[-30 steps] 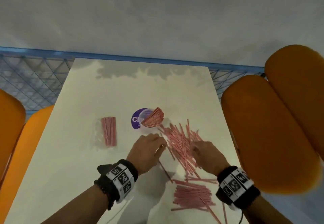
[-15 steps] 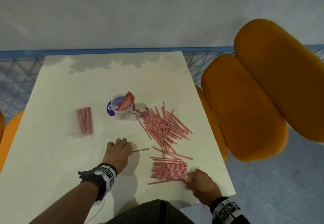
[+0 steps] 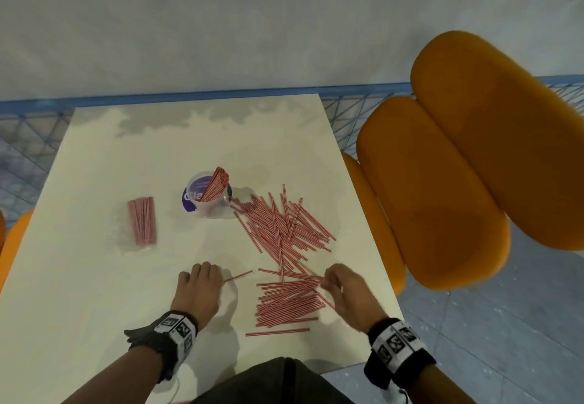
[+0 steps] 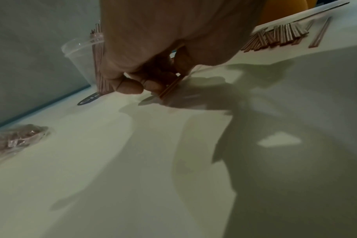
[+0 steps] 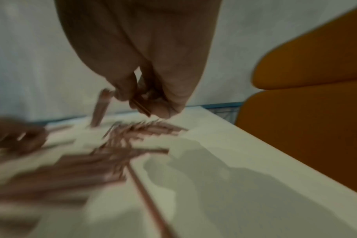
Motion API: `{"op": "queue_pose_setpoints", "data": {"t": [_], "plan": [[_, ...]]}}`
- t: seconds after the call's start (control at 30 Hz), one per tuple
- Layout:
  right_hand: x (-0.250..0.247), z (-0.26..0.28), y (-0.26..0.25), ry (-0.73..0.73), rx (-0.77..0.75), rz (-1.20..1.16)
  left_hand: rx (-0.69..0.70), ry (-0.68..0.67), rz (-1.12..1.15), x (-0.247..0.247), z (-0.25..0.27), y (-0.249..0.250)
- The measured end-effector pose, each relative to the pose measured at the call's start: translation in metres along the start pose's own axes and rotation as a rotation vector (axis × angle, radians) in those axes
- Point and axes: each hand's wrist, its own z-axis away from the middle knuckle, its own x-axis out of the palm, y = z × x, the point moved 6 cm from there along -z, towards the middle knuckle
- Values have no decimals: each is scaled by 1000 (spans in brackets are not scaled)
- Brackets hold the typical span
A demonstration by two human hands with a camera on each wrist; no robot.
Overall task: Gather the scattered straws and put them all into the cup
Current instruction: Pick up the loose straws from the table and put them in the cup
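We see some straws standing in the cup (image 3: 207,196); most lie loose beside it (image 3: 284,230); our left hand (image 3: 197,290) and right hand (image 3: 349,296) each pinch one straw

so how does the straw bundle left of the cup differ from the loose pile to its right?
The neat bundle of red-striped straws lies parallel inside a clear wrapper; the scattered pile of red-striped straws is unwrapped and criss-crossed. The bundle is compact and lies apart from the clear plastic cup; the pile sprawls wider, its far end reaching the cup's base. Neither hand touches either. Both lie flat on the white table.
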Motion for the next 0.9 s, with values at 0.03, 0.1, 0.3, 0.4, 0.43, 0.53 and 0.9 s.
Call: {"op": "queue_pose_setpoints", "data": {"t": [0.03, 0.1, 0.3, 0.4, 0.43, 0.53, 0.9], "plan": [[-10, -1, 9, 28, 62, -29, 2, -3, 8, -1, 1, -1], [-14, 7, 33, -37, 200, 2, 39, 28, 35, -12, 5, 3], [12, 32, 66, 16, 344, 52, 315, -73, 208, -27, 22, 77], [27, 32, 51, 41, 269, 68, 455, -155, 198, -13, 30, 106], [34, 34, 50, 17, 249, 72, 484, -139, 180, -8, 28, 110], [40, 37, 46, 53, 238, 76, 520, -166, 101, 6, 26, 114], [5, 77, 94, 158, 380, -12, 564, -11, 130, 19, 27, 108]]}}
